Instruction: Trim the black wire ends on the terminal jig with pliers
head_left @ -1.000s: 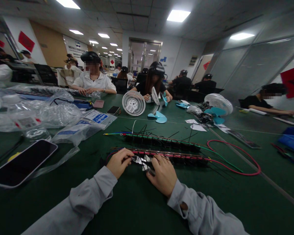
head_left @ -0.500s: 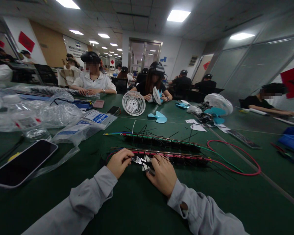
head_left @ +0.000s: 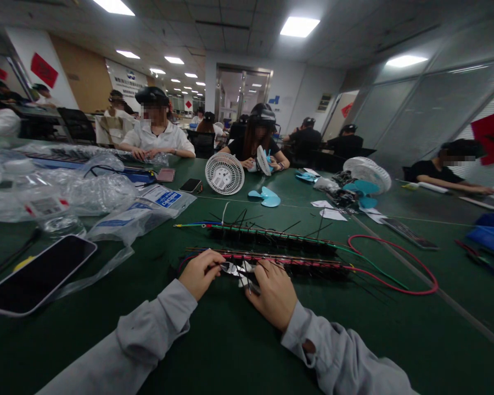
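Two long black strips lie side by side across the green table (head_left: 214, 340). The nearer strip (head_left: 316, 265) carries a red cable, which loops out at the right; the farther strip (head_left: 267, 236) carries a green one. Thin black ties stick out from both. At the nearer strip's left part, my left hand (head_left: 198, 275) is closed in a pinch beside small white pieces (head_left: 231, 268). My right hand (head_left: 275, 289) curls over the same strip just right of those pieces, thumb and fingers closed. What lies between the fingers of either hand is too small or hidden to make out.
At left are a smartphone (head_left: 41, 274), a plastic bottle (head_left: 45, 197) and clear bags (head_left: 144, 211). Beyond the strips stand a white fan grille (head_left: 225, 174) and a blue fan blade (head_left: 265, 196). Two co-workers sit opposite; more fan parts (head_left: 360, 186) lie at right.
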Demonstrator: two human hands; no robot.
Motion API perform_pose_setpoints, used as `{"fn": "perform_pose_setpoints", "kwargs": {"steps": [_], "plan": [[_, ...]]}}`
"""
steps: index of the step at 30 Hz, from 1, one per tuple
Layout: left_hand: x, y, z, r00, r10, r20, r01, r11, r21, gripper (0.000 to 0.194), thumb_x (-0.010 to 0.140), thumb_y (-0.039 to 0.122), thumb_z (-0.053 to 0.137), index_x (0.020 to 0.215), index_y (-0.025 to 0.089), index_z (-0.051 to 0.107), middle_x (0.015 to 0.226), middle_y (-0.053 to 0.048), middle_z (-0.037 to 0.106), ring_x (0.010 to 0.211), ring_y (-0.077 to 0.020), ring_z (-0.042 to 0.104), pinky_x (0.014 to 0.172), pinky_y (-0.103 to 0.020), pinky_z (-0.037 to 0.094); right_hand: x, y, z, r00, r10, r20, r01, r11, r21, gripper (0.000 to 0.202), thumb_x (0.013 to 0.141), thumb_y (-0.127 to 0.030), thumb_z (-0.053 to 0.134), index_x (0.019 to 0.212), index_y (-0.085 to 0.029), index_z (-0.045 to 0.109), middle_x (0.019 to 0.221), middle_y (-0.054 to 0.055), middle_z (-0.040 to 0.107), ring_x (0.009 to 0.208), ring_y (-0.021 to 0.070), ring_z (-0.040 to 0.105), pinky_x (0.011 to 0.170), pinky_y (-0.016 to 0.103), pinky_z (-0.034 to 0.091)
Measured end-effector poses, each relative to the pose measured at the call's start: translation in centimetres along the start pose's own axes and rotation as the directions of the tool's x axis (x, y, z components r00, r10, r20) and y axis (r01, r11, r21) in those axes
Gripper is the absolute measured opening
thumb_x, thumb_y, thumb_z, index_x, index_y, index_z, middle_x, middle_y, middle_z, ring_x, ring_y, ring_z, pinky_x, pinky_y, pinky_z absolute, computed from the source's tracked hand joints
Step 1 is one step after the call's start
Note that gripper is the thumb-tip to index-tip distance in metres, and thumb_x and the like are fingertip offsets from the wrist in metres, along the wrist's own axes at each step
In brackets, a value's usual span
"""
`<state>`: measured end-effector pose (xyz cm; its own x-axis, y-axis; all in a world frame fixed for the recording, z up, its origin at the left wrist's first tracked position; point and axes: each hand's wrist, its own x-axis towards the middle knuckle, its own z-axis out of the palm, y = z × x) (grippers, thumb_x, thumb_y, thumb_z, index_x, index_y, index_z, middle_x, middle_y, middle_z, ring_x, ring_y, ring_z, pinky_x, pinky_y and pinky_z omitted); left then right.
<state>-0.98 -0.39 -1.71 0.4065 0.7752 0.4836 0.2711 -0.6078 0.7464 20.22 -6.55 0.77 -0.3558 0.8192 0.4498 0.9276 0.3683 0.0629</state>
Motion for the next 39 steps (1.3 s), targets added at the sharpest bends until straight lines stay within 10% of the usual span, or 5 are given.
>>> {"fn": "perform_pose_setpoints", "kwargs": {"steps": [39], "plan": [[0.0,-0.1,-0.1,0.999,-0.008,0.033,0.007,1.000,0.021,0.025,0.076,0.002,0.044,0.091,0.015,0.059,0.095,-0.007,0.059,0.067,-0.0112,0.059,0.060,-0.023,0.053,-0.2,0.2,0.6,0.998,-0.033,-0.061,0.034,0.999,0.016,0.019,0.076,-0.035,0.058,0.084,-0.020,0.052,0.093,0.007,0.057,0.089,0.0210,0.052,0.081,0.034,0.039]]}}
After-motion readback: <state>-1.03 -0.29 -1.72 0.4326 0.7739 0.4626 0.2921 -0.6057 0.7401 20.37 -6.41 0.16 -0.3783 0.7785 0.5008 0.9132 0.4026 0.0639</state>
